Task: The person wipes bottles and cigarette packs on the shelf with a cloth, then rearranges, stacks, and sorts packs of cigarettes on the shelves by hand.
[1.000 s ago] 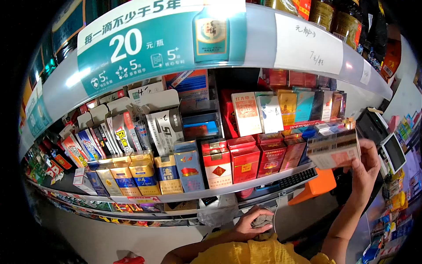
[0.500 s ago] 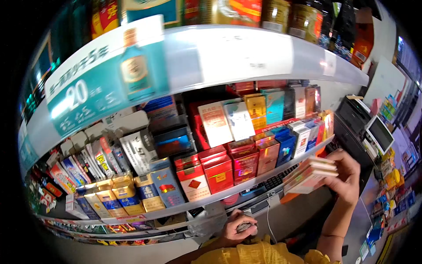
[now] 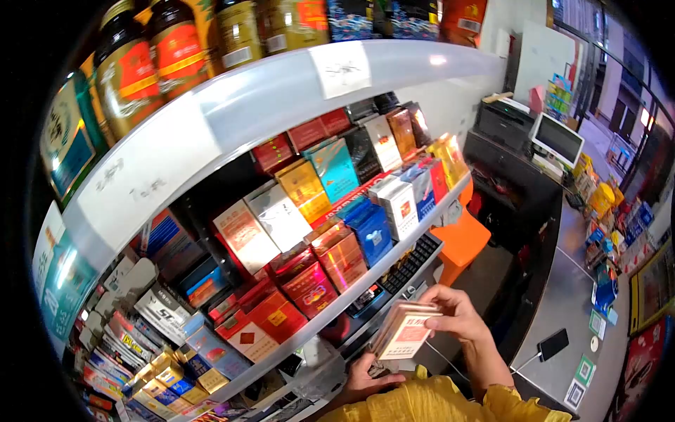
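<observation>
My right hand (image 3: 460, 320) grips a small stack of cigarette packs (image 3: 408, 334), cream with red print, thumb across the front face. Below and left of the stack is my left hand (image 3: 365, 380), its fingers curled and partly hidden by the packs. Whether it touches them, or what lies inside it, I cannot make out. On the shelf just ahead, upright packs stand in rows: a red pack (image 3: 278, 316), a blue pack (image 3: 370, 228), a white pack (image 3: 399, 207). Behind them lean a cream pack (image 3: 246, 235) and a silver-white pack (image 3: 278, 216).
Bottles (image 3: 130, 77) line the upper shelf (image 3: 267, 74). Under the cigarette shelf sits a black keyboard (image 3: 411, 264), with an orange stool (image 3: 460, 239) beyond. To the right, a metal counter (image 3: 541, 316) carries a phone (image 3: 553, 344) on a cable. A printer (image 3: 504, 123) and monitor (image 3: 557, 141) stand behind.
The view has swung right. My right hand has brought the packs down and inward, close to my left hand. The small dark object seen in my left hand before is now out of sight.
</observation>
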Tool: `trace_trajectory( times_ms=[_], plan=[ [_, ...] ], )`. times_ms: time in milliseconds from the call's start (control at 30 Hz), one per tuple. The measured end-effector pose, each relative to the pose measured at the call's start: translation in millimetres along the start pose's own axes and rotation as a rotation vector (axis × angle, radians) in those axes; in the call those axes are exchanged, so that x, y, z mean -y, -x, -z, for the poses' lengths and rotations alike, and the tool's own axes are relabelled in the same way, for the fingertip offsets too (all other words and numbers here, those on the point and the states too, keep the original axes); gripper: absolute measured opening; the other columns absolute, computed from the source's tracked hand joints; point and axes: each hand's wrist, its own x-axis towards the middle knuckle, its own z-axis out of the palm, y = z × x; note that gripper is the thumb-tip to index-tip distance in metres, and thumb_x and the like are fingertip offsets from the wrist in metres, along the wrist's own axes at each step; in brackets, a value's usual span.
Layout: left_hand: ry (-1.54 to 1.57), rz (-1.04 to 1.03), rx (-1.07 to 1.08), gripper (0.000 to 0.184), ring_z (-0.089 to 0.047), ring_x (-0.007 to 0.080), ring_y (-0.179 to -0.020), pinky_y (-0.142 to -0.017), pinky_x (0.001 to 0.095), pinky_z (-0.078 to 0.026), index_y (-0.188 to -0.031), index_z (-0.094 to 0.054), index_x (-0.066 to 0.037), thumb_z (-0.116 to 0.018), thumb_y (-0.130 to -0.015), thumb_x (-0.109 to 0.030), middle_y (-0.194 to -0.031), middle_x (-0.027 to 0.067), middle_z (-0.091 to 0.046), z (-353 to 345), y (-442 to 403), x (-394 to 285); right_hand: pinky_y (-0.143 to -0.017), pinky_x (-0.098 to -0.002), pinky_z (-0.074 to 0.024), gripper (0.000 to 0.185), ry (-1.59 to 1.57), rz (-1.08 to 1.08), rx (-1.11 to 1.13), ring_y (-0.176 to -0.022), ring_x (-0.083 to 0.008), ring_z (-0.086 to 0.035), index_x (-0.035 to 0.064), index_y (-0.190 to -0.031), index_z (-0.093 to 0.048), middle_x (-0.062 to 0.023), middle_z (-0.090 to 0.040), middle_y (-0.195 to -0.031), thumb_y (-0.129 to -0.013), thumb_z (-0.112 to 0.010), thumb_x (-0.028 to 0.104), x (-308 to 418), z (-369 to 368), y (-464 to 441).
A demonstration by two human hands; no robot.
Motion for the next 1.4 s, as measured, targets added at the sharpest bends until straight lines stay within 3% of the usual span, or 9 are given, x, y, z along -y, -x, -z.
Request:
trace_trajectory(
  times_ms=[67,367,633,733,833,867,967,1100,1400],
  plan=[
    [0.032,-0.100,0.001,0.046,-0.059,0.0141,-0.095,-0.084,0.0293,-0.046,-0.116,-0.055,0.000,-0.074,-0.075,-0.010,-0.105,0.0102,-0.063,-3.1,-7.6,-10.3,-0.055,-0.0213,-0.0500,0.030,-0.007,-0.060,0.027,-0.070,-0.0092,-0.060,-0.0012,-0.097,-0.058,-0.0057,-0.063,-0.085,-0.071,-0.072,0.001,-12.4,2.7,3.1],
    [0.204,0.063,-0.019,0.030,-0.061,0.0134,-0.091,-0.081,0.0290,-0.048,-0.109,-0.059,0.002,-0.066,-0.081,-0.004,-0.101,0.0081,-0.065,-9.0,-16.0,-1.9,-0.062,-0.0226,-0.0492,0.038,-0.045,-0.113,0.103,-0.075,-0.0083,-0.058,-0.0015,-0.106,-0.055,-0.0057,-0.061,-0.095,-0.074,-0.073,0.004,-24.5,16.3,7.8],
    [0.205,-0.011,-0.147,0.027,-0.060,0.0125,-0.091,-0.079,0.0281,-0.048,-0.107,-0.061,0.001,-0.065,-0.081,-0.003,-0.102,0.0072,-0.065,-11.5,-13.9,-8.2,-0.063,-0.0209,-0.0450,0.036,0.088,0.111,0.003,-0.072,-0.0059,-0.052,0.0001,-0.115,-0.053,-0.0009,-0.052,-0.091,-0.084,-0.065,0.014,-1.8,31.4,-8.6],
    [0.205,-0.028,-0.152,0.028,-0.060,0.0123,-0.092,-0.081,0.0278,-0.047,-0.108,-0.061,0.001,-0.066,-0.081,-0.003,-0.103,0.0071,-0.065,-8.9,-11.9,-4.4,-0.065,-0.0238,-0.0459,0.030,0.461,0.227,-0.169,-0.073,-0.0085,-0.053,0.0017,-0.111,-0.057,-0.0038,-0.053,-0.091,-0.083,-0.065,0.010,12.2,27.3,-24.2],
    [0.211,-0.032,-0.161,0.030,-0.060,0.0122,-0.094,-0.082,0.0274,-0.046,-0.109,-0.060,0.001,-0.066,-0.081,-0.003,-0.104,0.0074,-0.065,-6.7,-7.2,-1.0,-0.065,-0.0247,-0.0457,0.031,0.842,0.567,-0.160,-0.075,-0.0124,-0.054,0.0013,-0.109,-0.058,-0.0069,-0.054,-0.093,-0.080,-0.066,0.007,21.5,19.1,-46.0],
    [0.220,-0.029,-0.174,0.030,-0.060,0.0123,-0.094,-0.083,0.0273,-0.046,-0.110,-0.059,0.001,-0.066,-0.081,-0.003,-0.105,0.0076,-0.065,-7.4,-6.6,-4.4,-0.071,-0.0292,-0.0456,0.037,0.895,0.583,-0.143,-0.083,-0.0213,-0.054,0.0008,-0.112,-0.056,-0.0109,-0.054,-0.099,-0.076,-0.068,0.005,26.4,14.2,-50.9],
    [0.251,-0.034,-0.222,0.032,-0.059,0.0123,-0.096,-0.084,0.0272,-0.045,-0.111,-0.058,0.002,-0.066,-0.080,-0.002,-0.106,0.0078,-0.064,-9.1,-2.6,-5.1,-0.081,-0.0347,-0.0434,0.041,1.216,0.850,-0.113,-0.094,-0.0273,-0.050,0.0006,-0.113,-0.055,-0.0136,-0.053,-0.106,-0.075,-0.068,0.006,39.2,4.0,-73.4],
    [0.274,0.008,-0.247,0.031,-0.059,0.0124,-0.095,-0.084,0.0273,-0.045,-0.110,-0.058,0.002,-0.066,-0.080,-0.002,-0.105,0.0075,-0.064,-8.1,2.0,-6.3,-0.093,-0.0414,-0.0366,0.046,1.356,0.970,0.006,-0.108,-0.0297,-0.046,0.0020,-0.117,-0.052,-0.0129,-0.051,-0.116,-0.074,-0.068,0.009,62.4,-14.4,-103.2],
    [0.303,0.052,-0.263,0.032,-0.058,0.0111,-0.094,-0.083,0.0268,-0.045,-0.109,-0.058,0.002,-0.068,-0.079,-0.005,-0.106,0.0070,-0.064,-9.8,6.5,-11.6,-0.105,-0.0433,-0.0254,0.059,1.682,0.866,0.454,-0.117,-0.0260,-0.043,0.0059,-0.125,-0.049,-0.0088,-0.054,-0.120,-0.072,-0.071,0.024,96.7,-20.9,-166.6]
  ],
)
